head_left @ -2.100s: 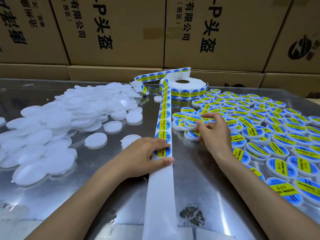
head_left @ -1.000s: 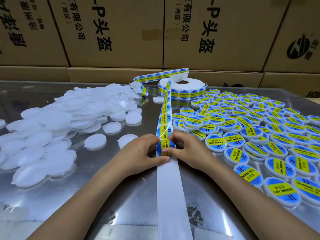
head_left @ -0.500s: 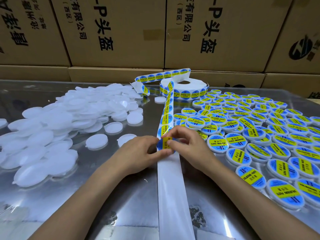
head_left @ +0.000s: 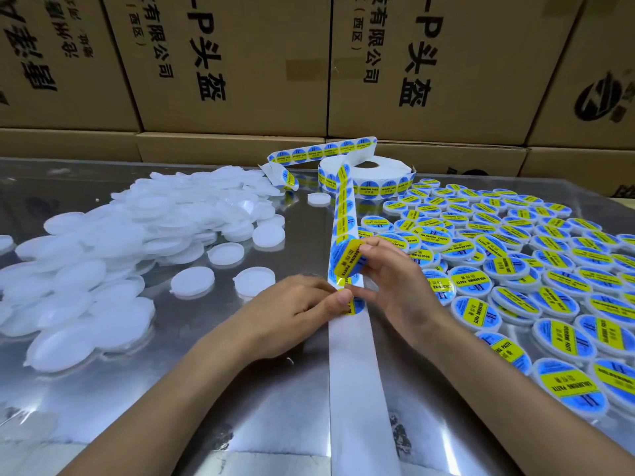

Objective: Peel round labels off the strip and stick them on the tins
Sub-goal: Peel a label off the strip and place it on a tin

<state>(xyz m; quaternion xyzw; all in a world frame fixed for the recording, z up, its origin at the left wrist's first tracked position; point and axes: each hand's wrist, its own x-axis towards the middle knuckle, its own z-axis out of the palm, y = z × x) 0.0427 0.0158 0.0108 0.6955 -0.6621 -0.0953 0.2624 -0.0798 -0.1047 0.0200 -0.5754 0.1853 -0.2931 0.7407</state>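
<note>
On the shiny metal counter (head_left: 281, 400) we see a long backing strip (head_left: 354, 372) running from the near edge up to a roll of labels (head_left: 369, 176) by the cardboard boxes (head_left: 233, 63) at the back. Our left hand (head_left: 292, 310) lies low on the counter, thumb and forefinger pressed together in a grip on the strip, covering part of the blue and yellow label (head_left: 355, 304) that sits there on the backing. Our right hand (head_left: 395, 280) is raised just above it, its grip clamped on a round label (head_left: 347, 259) marked SOLDERING PASTE, which curls up off the strip with its lower edge close to the backing; whether that edge is fully free we cannot tell. Below the hands the strip is bare white; above them it carries more labels up to the roll. To the left lies a heap of plain white tins (head_left: 103, 255), with a few loose ones near the left hand. To the right, labelled tins (head_left: 515, 280) cover the counter in overlapping rows. A second, shorter run of labels (head_left: 319, 152) loops off the roll toward the white heap.
</note>
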